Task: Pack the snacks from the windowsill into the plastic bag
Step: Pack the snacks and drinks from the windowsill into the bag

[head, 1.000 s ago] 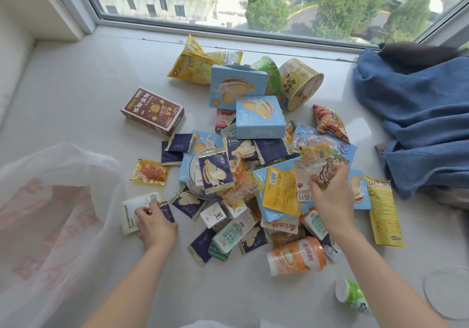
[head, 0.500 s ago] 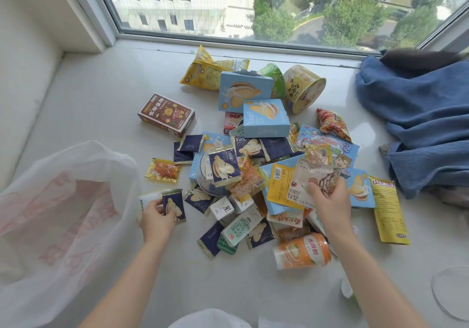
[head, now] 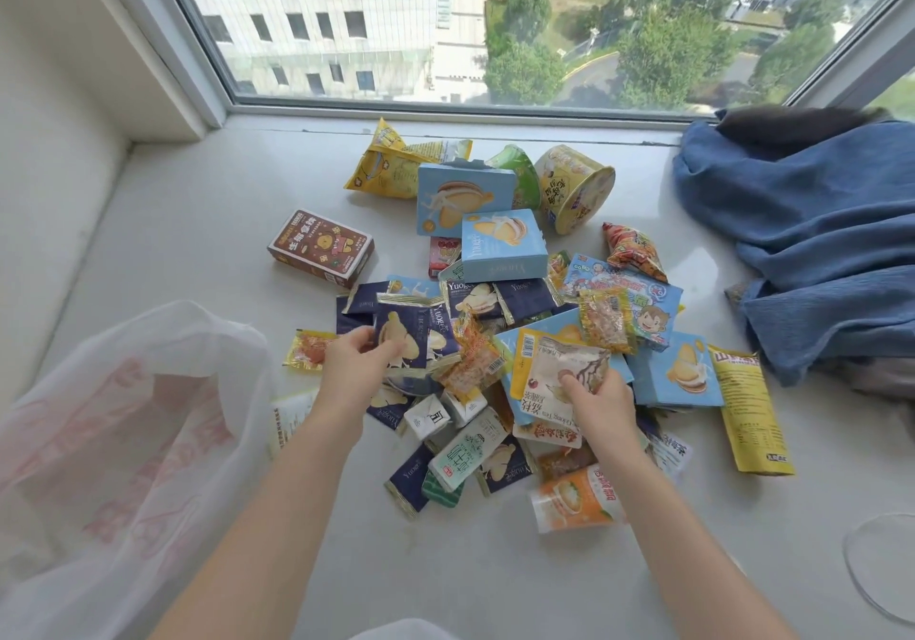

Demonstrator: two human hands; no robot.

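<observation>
A heap of snacks covers the middle of the white windowsill (head: 198,223): light blue boxes (head: 502,246), dark blue sachets, a brown box (head: 321,248), a yellow tub (head: 574,189). My left hand (head: 354,367) pinches a dark blue sachet (head: 403,337) at the heap's left side. My right hand (head: 596,399) grips a pale tea packet (head: 559,372) lifted above the heap. The white plastic bag (head: 119,441) with pink print lies open at the left, near my left forearm.
A blue cloth (head: 812,238) is bunched at the right by the window. A yellow packet (head: 750,406) lies beside it. An orange cup (head: 577,498) lies on its side at the heap's near edge. A clear round rim (head: 876,565) shows at the lower right.
My left hand moved from the sachets at the heap's near left up into the pile and now pinches a dark blue sachet. My right hand drew the tea packet nearer.
</observation>
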